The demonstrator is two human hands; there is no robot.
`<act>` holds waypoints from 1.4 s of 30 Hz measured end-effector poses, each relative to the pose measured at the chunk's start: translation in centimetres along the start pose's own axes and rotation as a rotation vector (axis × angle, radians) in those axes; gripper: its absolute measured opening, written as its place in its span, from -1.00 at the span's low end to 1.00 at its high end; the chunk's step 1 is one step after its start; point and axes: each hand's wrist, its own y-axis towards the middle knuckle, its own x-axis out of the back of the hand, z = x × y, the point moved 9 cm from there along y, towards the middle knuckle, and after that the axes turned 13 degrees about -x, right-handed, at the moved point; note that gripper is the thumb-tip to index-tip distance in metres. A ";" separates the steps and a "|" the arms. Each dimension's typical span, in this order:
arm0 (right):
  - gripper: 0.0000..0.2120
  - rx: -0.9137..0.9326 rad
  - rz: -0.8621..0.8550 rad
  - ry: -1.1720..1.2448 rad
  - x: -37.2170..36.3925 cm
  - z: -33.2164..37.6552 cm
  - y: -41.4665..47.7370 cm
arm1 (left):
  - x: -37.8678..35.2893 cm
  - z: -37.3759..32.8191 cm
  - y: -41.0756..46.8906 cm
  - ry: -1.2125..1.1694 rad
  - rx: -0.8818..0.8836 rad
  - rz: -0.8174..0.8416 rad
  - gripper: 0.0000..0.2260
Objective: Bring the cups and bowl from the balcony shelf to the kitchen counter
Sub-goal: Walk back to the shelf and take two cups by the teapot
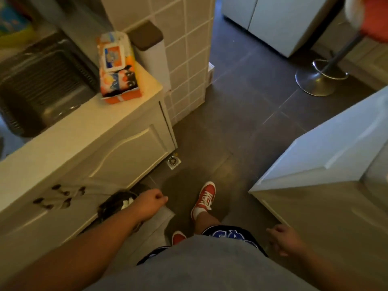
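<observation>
Reading blurred shorts print [233, 235]: illegible.

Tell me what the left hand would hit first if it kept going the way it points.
Probably nothing near: the left hand points over bare floor toward the doorway. The floor drain lies below that line; depth is unclear.
</observation>
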 end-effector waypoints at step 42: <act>-0.79 -0.297 0.028 0.428 41.5 37.2 19.8 | 18.2 -53.8 56.9 0.219 -0.221 0.260 -0.91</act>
